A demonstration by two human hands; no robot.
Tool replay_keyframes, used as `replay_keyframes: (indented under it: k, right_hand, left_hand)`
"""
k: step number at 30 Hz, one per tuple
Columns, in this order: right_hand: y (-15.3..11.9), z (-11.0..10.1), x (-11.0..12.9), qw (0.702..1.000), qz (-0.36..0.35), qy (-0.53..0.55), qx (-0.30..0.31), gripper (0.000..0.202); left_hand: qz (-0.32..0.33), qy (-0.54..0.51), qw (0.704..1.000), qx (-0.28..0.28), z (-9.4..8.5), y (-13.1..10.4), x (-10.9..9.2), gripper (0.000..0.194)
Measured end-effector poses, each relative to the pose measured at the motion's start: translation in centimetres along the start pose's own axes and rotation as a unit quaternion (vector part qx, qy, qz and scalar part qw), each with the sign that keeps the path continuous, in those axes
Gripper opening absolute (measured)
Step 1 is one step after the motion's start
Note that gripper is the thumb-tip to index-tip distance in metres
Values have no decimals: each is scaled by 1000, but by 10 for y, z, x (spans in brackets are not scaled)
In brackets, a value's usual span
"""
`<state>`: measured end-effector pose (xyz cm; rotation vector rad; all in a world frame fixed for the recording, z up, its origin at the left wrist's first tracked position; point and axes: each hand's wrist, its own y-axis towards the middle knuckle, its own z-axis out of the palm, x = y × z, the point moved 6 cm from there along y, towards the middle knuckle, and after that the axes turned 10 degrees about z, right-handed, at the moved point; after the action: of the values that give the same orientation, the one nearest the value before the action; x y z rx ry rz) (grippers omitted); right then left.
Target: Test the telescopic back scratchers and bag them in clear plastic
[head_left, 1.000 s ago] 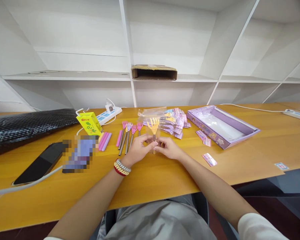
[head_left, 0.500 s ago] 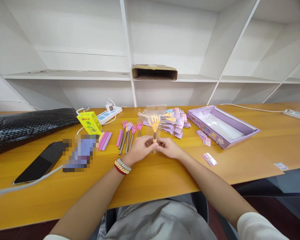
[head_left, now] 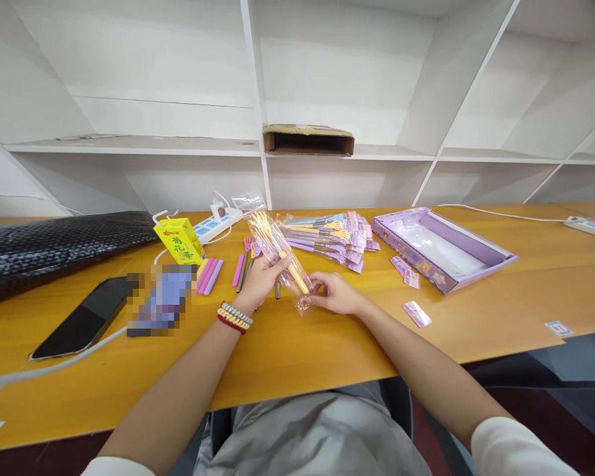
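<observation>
Left hand [head_left: 260,281]: I clamped the bagged yellow back scratcher [head_left: 296,275].
Right hand [head_left: 335,293]: at its 5 o'clock end; I couldn't tell closure.

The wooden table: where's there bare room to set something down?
Between the left hand, right hand and the near edge, the tabletop shows bare wood. Another patch lies between the purple tray and the far-right power strip. Left of the hands is crowded: phone, coloured sticks, yellow carton; beyond the hands lies the bagged pile.
</observation>
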<state>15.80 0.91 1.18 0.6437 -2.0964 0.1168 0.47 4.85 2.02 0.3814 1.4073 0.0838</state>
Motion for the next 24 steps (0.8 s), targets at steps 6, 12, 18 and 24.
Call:
replay_keyframes:
  k: [6, 12, 18, 24]
  right_hand:
    - [-1, 3, -5, 998, 28, 53, -18, 44]
    - [-8, 8, 0, 961, 32, 239, 136, 73]
    - [-6, 8, 6, 977, -12, 190, 92, 59]
    - [-7, 14, 9, 972, -11, 203, 119, 63]
  left_hand:
    - [-58, -58, 996, -30, 0, -1, 6, 27]
    - [-139, -69, 988, -2, -2, -2, 16, 22]
    - [-156, -79, 985, -2, -4, -2, 19, 16]
    - [-160, -98, 982, -15, -5, -1, 18, 15]
